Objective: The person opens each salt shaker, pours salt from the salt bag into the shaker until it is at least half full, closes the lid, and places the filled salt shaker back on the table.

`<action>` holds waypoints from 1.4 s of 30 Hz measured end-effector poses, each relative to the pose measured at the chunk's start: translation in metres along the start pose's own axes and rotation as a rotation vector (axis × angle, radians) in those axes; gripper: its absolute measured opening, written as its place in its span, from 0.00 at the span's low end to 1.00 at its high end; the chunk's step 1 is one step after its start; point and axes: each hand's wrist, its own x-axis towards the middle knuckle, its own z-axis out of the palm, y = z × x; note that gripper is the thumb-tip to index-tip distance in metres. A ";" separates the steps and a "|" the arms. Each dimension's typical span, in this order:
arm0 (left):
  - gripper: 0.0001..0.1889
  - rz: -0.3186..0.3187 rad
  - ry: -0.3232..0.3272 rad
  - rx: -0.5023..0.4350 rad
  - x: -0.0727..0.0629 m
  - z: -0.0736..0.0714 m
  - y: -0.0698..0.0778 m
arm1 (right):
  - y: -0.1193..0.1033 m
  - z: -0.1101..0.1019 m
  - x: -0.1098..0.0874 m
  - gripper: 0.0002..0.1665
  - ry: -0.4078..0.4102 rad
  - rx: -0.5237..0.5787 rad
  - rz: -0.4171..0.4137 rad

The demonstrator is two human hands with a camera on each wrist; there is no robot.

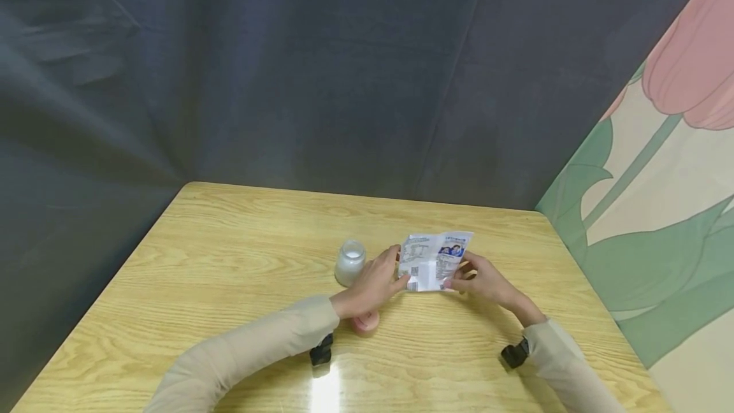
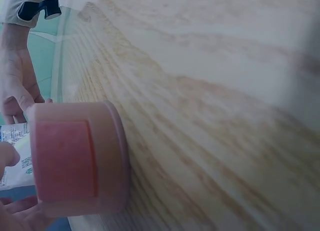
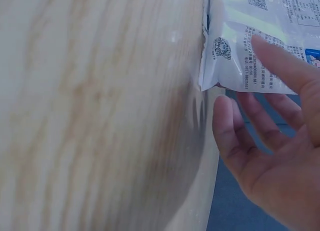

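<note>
A white plastic packet (image 1: pixel 427 263) with printed text, square codes and a small blue picture stands tilted up over the table, between my hands. My left hand (image 1: pixel 375 282) holds its left side, thumb at the lower front corner and fingers behind. At the right edge, my right hand (image 1: pixel 484 282) holds it with the thumb (image 3: pixel 285 63) on the printed face and the other fingers behind. A glass jar (image 1: pixel 350 264) with white contents stands just beyond my left hand. Near my left wrist is a round pink container (image 2: pixel 65 161), partly covered by the arm in the head view.
The wood-grain table (image 1: pixel 258 241) extends on all sides of the hands. A dark curtain (image 1: pixel 344 81) hangs behind its far edge. To the right rises a wall with a floral print (image 1: pixel 648 209).
</note>
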 end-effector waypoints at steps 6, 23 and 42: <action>0.29 0.038 0.043 -0.013 -0.004 -0.001 0.002 | 0.001 0.004 -0.006 0.28 0.059 0.012 -0.043; 0.25 0.185 0.272 -0.137 -0.011 -0.007 0.002 | -0.030 0.006 -0.020 0.18 0.399 0.011 -0.230; 0.17 0.365 0.395 -0.157 -0.013 -0.023 -0.004 | -0.069 0.024 -0.011 0.18 0.428 -0.116 -0.732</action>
